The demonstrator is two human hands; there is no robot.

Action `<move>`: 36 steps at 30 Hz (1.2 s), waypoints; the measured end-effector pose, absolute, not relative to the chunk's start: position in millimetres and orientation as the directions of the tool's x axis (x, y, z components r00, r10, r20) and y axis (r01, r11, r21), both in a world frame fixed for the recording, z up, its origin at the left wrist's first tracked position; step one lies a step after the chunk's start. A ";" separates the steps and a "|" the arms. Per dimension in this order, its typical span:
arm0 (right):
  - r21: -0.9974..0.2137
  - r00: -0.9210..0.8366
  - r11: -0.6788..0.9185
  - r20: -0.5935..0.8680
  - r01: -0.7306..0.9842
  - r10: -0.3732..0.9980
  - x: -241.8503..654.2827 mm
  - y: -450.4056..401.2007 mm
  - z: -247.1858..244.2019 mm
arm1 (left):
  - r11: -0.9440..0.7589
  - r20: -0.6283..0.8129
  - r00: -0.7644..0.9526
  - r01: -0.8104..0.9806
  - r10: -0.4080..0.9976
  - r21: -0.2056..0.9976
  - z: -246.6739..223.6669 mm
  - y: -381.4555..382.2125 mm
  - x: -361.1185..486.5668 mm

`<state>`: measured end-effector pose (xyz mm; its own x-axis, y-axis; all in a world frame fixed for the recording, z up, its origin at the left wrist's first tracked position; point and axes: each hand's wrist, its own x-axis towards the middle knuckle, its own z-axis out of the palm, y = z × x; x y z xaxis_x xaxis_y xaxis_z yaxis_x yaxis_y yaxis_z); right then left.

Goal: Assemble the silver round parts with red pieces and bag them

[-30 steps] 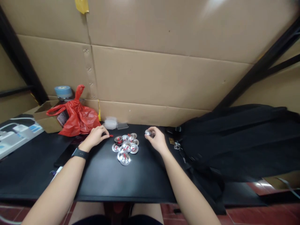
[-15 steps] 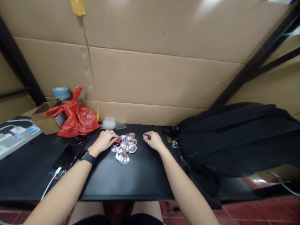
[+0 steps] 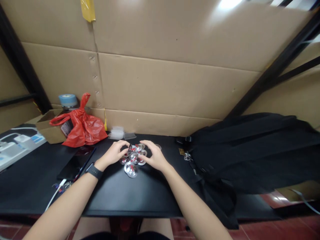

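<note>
Several shiny discs (image 3: 132, 171) — best lifted by the rim
Left hand (image 3: 114, 154) pinches one tilted disc (image 3: 130, 148); right hand (image 3: 156, 158) — thumb and fingers spread — reaches over the others.

I have silver discs (image 3: 132, 171) marked with red, a black table (image 3: 132, 196) and a black watch (image 3: 94, 170); the plastic bag (image 3: 86, 131) is bright red, the jar lid (image 3: 68, 99) light blue, the cardboard (image 3: 162, 90) tan, the tape (image 3: 88, 11) yellow.
</note>
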<state>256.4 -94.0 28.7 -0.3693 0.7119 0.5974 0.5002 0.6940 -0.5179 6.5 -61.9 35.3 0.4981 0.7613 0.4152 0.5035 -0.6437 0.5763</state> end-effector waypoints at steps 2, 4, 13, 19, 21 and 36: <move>-0.508 -0.402 0.724 0.607 0.466 0.685 246.2 -99.8 29.2 | -0.662 0.425 0.526 0.435 0.737 0.610 36.6 -69.1 16.3; -0.500 -0.418 0.741 0.615 0.449 0.669 240.5 -103.3 28.6 | -0.672 0.430 0.545 0.391 0.720 0.629 35.6 -75.2 25.5; -0.501 -0.401 0.763 0.652 0.408 0.643 240.1 -103.3 30.6 | -0.621 0.431 0.475 0.383 0.768 0.684 28.0 -80.4 36.7; -0.526 -0.363 0.726 0.635 0.444 0.682 240.4 -101.4 27.0 | -0.644 0.460 0.458 0.449 0.761 0.619 30.4 -80.6 37.2; -0.574 -0.333 0.684 0.603 0.449 0.725 242.1 -101.0 27.4 | -0.648 0.469 0.448 0.498 0.761 0.576 31.7 -78.3 34.5; -0.743 0.159 0.104 0.275 0.662 0.948 324.3 -52.1 -1.3 | -0.368 0.348 0.244 0.859 0.905 0.355 14.1 -20.4 -52.8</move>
